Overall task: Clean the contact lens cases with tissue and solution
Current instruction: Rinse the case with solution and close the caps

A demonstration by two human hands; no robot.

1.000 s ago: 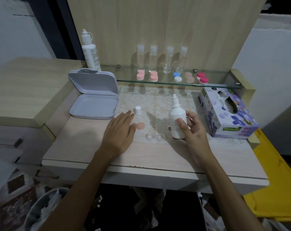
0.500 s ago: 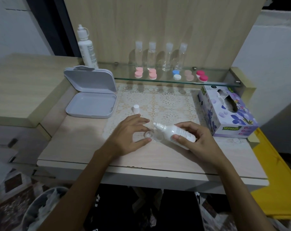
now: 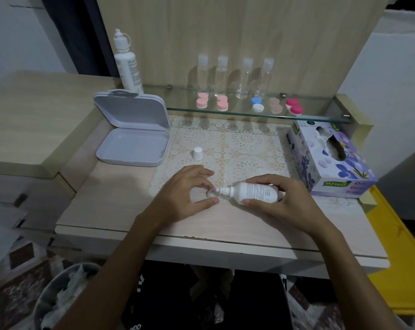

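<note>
One head-worn, wide-angle view looks forward and steeply down from above the person's arms — close over the surface. Both hands sit near the frame's centre, the left hand and right hand. Beyond the fingers the glass shelf and wooden back panel rise; nearer than them, the floor shows below the surface's edge.

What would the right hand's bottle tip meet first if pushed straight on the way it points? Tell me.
The small clear lens case that the left hand steadies. The right hand holds the solution bottle tipped leftward, nozzle right at the case; whether they touch is unclear.
</note>
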